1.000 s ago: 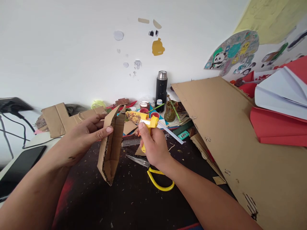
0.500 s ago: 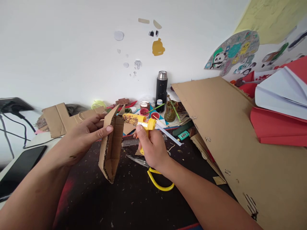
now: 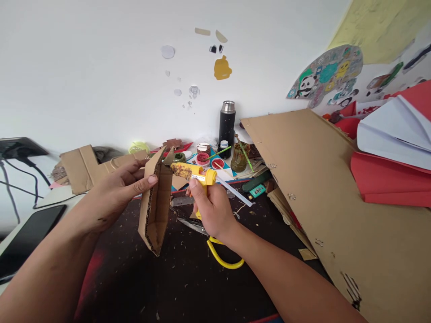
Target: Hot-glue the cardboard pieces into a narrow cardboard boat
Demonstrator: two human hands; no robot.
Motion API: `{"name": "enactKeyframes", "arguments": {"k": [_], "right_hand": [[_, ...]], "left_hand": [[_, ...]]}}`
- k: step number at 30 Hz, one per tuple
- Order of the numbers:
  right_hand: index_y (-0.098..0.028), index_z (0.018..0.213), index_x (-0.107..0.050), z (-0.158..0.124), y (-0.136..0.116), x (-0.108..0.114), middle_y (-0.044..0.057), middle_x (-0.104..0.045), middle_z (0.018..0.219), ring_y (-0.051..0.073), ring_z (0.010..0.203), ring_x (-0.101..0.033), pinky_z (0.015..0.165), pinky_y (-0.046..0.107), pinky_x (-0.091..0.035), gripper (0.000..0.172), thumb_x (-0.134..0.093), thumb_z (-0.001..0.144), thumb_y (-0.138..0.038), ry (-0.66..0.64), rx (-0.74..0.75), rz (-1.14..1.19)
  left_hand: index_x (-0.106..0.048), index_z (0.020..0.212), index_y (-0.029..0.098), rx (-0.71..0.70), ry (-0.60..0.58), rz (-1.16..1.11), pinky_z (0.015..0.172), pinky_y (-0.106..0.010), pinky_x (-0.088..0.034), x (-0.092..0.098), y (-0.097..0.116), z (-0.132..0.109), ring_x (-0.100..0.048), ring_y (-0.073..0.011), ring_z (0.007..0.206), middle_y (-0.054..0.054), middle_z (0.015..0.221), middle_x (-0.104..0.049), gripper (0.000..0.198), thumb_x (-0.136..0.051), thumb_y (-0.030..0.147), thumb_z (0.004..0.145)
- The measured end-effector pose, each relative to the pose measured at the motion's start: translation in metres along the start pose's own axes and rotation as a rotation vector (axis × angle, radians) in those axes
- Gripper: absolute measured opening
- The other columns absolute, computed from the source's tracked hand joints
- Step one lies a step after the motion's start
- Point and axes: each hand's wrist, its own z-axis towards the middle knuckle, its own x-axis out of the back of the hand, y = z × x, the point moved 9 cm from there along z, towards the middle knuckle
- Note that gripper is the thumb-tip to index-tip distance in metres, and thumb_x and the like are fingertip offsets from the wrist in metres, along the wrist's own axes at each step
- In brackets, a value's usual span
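Note:
My left hand (image 3: 129, 184) grips a folded cardboard piece (image 3: 155, 211) by its upper left side, thumb on the near face. The piece is held upright above the table, its folded walls making a shallow trough. In my right hand (image 3: 212, 204) is a yellow hot glue gun (image 3: 198, 174), with a clear glue stick (image 3: 235, 190) sticking out of its back. The gun's stained nozzle end reaches the upper inner edge of the cardboard; whether it touches cannot be made out. Below my right hand lie scissors (image 3: 224, 258) with yellow handles, partly hidden by the wrist.
A large cardboard sheet (image 3: 303, 179) leans across the right side, with red paper (image 3: 387, 179) on it. Paint pots (image 3: 203, 158), a glass jar (image 3: 239, 159) and a black flask (image 3: 226, 123) stand along the wall. A phone (image 3: 30, 242) lies at left.
The glue gun has shifted slightly left and down along the cardboard's upper edge. My left hand and the cardboard piece have barely moved.

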Motion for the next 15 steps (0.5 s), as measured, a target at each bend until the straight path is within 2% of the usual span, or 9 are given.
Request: {"name": "enactKeyframes", "arguments": {"k": [2, 4, 6, 8, 11, 15], "right_hand": [[-0.021, 0.083, -0.06, 0.001, 0.001, 0.001, -0.003, -0.053, 0.056, 0.014, 0.053, -0.055, 0.056, 0.028, -0.042, 0.057, -0.042, 0.105, -0.07, 0.013, -0.014, 0.042], [-0.021, 0.084, -0.059, 0.002, 0.003, 0.003, -0.004, -0.052, 0.057, 0.014, 0.052, -0.053, 0.055, 0.027, -0.041, 0.057, -0.042, 0.104, -0.072, 0.023, -0.025, 0.08], [-0.022, 0.085, -0.058, 0.003, 0.005, 0.003, -0.004, -0.051, 0.058, 0.013, 0.051, -0.051, 0.054, 0.027, -0.04, 0.057, -0.042, 0.104, -0.072, 0.016, -0.033, 0.084], [-0.022, 0.086, -0.059, 0.003, 0.005, 0.0, -0.004, -0.052, 0.059, 0.014, 0.053, -0.051, 0.056, 0.028, -0.04, 0.056, -0.04, 0.105, -0.071, -0.021, -0.034, 0.027], [-0.021, 0.093, -0.063, 0.0, 0.001, -0.011, -0.001, -0.058, 0.065, 0.016, 0.059, -0.054, 0.059, 0.029, -0.039, 0.052, -0.043, 0.106, -0.067, -0.131, 0.006, -0.202], [-0.021, 0.101, -0.069, -0.013, -0.002, -0.039, 0.004, -0.071, 0.084, 0.019, 0.072, -0.062, 0.064, 0.029, -0.038, 0.04, -0.051, 0.104, -0.057, -0.329, 0.101, -0.525]], "left_hand": [[-0.071, 0.139, 0.032, -0.004, 0.079, 0.007, 0.108, -0.034, -0.056, 0.01, -0.001, 0.002, -0.066, -0.031, 0.135, -0.005, 0.145, -0.074, 0.065, -0.09, 0.05, 0.08], [-0.075, 0.129, 0.027, -0.006, 0.208, -0.036, 0.107, -0.034, -0.055, 0.027, -0.002, 0.003, -0.07, -0.0302, 0.127, -0.006, 0.135, -0.078, 0.059, -0.091, 0.051, 0.077], [-0.078, 0.116, 0.025, -0.028, 0.341, -0.144, 0.098, -0.031, -0.057, 0.046, 0.0, 0.002, -0.074, -0.0258, 0.111, -0.004, 0.119, -0.083, 0.048, -0.091, 0.051, 0.077], [-0.08, 0.105, 0.023, -0.084, 0.41, -0.223, 0.089, -0.028, -0.058, 0.061, 0.005, 0.001, -0.073, -0.0206, 0.093, -0.002, 0.101, -0.083, 0.035, -0.089, 0.046, 0.081], [-0.082, 0.098, 0.021, -0.168, 0.427, -0.299, 0.084, -0.027, -0.058, 0.078, 0.013, -0.002, -0.069, -0.0164, 0.08, 0.0, 0.089, -0.081, 0.024, -0.086, 0.041, 0.084], [-0.084, 0.101, 0.018, -0.199, 0.415, -0.332, 0.078, -0.027, -0.058, 0.086, 0.018, -0.005, -0.066, -0.0165, 0.078, -0.003, 0.088, -0.079, 0.03, -0.087, 0.04, 0.081]]}}
